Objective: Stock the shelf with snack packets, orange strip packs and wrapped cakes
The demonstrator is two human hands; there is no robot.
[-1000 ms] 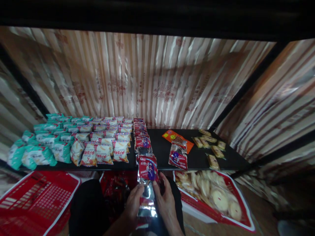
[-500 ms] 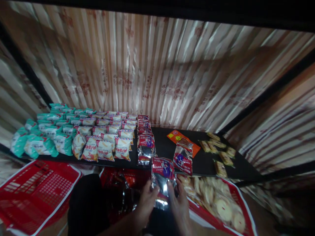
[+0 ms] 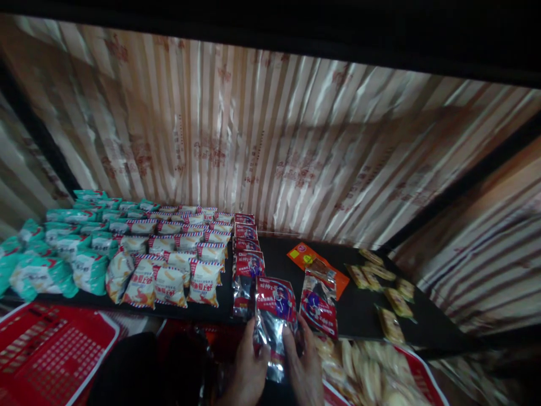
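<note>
Between my two hands is a red and silver snack packet (image 3: pixel 274 316), held upright at the shelf's front edge. My left hand (image 3: pixel 250 361) grips its left side and my right hand (image 3: pixel 301 355) its right side, thumbs on the front. Just behind and to the left, a row of matching red packets (image 3: pixel 247 270) runs back along the black shelf (image 3: pixel 281 254). Another red packet (image 3: pixel 319 304) lies to the right of my hands, partly over an orange packet (image 3: pixel 304 256).
Teal bags (image 3: pixel 91 270) and white striped bags (image 3: pixel 169 282) fill the shelf's left side. Small yellowish packs (image 3: pixel 391 324) lie scattered at right. Below are a red basket (image 3: pixel 63 355) and a basket of round pale packaged goods (image 3: pixel 372 366). A pleated curtain (image 3: pixel 253 113) hangs behind.
The view has tilted up, so the shelf sits lower in the picture. Both hands still hold the packet, now slightly left and nearer the row of red packets.
</note>
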